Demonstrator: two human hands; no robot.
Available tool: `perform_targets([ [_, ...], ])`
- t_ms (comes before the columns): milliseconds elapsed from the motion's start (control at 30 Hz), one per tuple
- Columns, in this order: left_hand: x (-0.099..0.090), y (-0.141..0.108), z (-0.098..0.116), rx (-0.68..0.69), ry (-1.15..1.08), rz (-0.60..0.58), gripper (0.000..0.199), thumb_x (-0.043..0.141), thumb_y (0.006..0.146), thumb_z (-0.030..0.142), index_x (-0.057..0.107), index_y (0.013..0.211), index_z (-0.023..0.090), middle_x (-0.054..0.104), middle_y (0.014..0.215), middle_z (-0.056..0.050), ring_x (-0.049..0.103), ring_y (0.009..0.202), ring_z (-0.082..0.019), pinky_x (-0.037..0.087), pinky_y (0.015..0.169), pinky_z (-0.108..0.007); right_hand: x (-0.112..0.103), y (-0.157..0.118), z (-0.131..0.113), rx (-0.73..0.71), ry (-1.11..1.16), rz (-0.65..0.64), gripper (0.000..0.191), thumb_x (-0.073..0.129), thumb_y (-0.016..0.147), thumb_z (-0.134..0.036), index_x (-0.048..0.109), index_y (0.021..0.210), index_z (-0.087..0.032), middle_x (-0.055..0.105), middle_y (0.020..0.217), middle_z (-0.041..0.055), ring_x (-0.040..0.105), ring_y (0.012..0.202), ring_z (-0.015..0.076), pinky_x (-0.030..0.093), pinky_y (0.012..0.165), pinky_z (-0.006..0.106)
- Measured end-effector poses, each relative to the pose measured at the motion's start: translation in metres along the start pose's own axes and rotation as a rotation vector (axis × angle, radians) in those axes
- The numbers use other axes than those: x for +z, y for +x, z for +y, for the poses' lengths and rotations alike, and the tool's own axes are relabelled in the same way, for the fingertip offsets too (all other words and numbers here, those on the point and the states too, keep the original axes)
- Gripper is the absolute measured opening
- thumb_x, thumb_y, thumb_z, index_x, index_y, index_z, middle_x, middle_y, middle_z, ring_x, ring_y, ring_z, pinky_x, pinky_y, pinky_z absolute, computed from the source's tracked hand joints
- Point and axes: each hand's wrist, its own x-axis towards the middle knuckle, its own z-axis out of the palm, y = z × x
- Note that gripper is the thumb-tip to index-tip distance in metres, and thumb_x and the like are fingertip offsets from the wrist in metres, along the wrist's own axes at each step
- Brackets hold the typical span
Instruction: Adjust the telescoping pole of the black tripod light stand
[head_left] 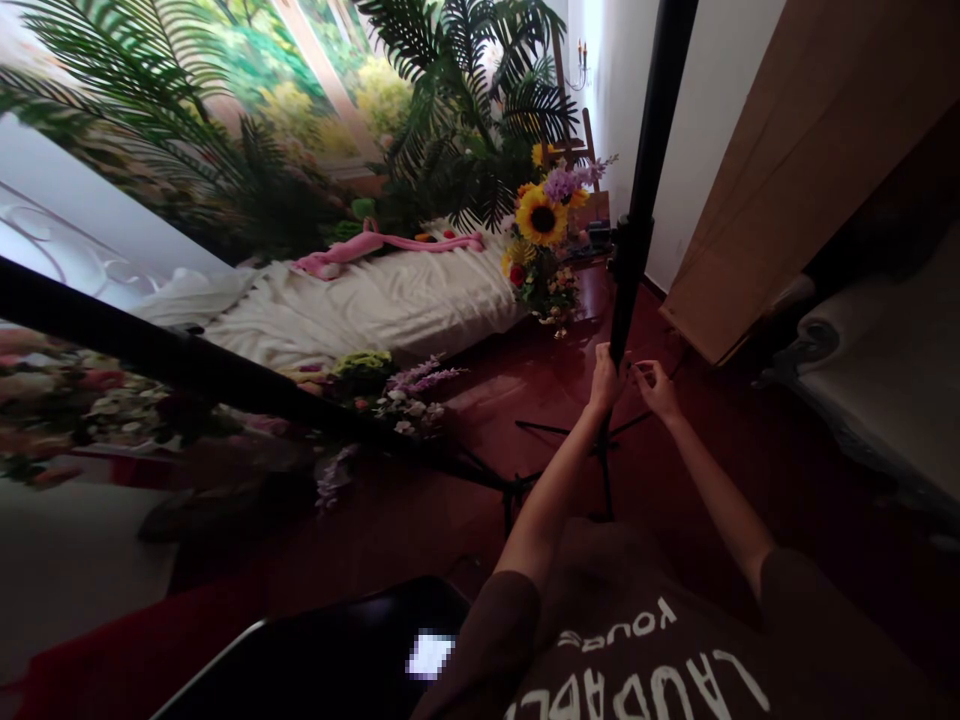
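Note:
A black tripod stand (649,150) rises from the floor with its pole leaning toward the top of the view. My left hand (606,380) is wrapped around its lower pole, above the spread legs. Just right of the pole is my right hand (657,388), its fingers drawn together at a small dark part on the side of the pole. That part is too small and dark to make out. Above my hands, a black collar (628,240) with a clamp sits on the pole.
A second black stand (247,385) slants across the left. Behind it are a cloth-draped platform (420,300) with a pink plush toy (352,250), sunflowers (541,215) and palm leaves (457,90). A brown board (750,220) leans at right; a dark screen (315,650) is near my body.

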Motion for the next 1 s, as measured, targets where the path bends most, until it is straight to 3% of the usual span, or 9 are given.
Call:
perform_targets([
  [333, 0.0, -0.001, 0.005, 0.034, -0.008, 0.015, 0.027, 0.05, 0.094, 0.037, 0.045, 0.114, 0.02, 0.051, 0.112, -0.013, 0.055, 0.106, -0.022, 0.046, 0.096, -0.037, 0.001, -0.001, 0.0, -0.012, -0.006, -0.042, 0.046, 0.053, 0.085, -0.068, 0.055, 0.102, -0.026, 0.067, 0.065, -0.0016, 0.062, 0.052, 0.016, 0.045, 0.056, 0.026],
  [667, 0.001, -0.003, 0.007, -0.006, -0.038, 0.013, 0.026, 0.05, 0.095, 0.039, 0.045, 0.112, 0.02, 0.054, 0.106, -0.01, 0.057, 0.096, -0.019, 0.047, 0.087, -0.033, 0.008, -0.003, 0.007, -0.045, -0.086, 0.045, 0.042, 0.049, 0.088, -0.066, 0.055, 0.1, -0.027, 0.059, 0.058, -0.0044, 0.058, 0.051, 0.0166, 0.039, 0.055, 0.024],
  [867, 0.0, -0.002, 0.006, -0.007, -0.029, 0.01, 0.027, 0.053, 0.094, 0.038, 0.046, 0.112, 0.021, 0.055, 0.104, -0.009, 0.058, 0.094, -0.019, 0.048, 0.086, -0.034, 0.0, 0.004, 0.008, -0.044, -0.131, 0.002, 0.04, 0.052, 0.086, -0.067, 0.055, 0.095, -0.028, 0.061, 0.061, -0.0023, 0.058, 0.055, 0.0186, 0.036, 0.055, 0.025],
  [1000, 0.0, -0.001, 0.004, -0.011, -0.03, -0.002, 0.027, 0.053, 0.093, 0.039, 0.045, 0.112, 0.021, 0.056, 0.102, -0.009, 0.058, 0.092, -0.019, 0.047, 0.084, -0.033, -0.001, 0.009, 0.008, -0.013, -0.114, -0.029, 0.043, 0.05, 0.084, -0.071, 0.051, 0.088, -0.028, 0.055, 0.052, -0.0047, 0.055, 0.049, 0.0181, 0.034, 0.053, 0.024],
])
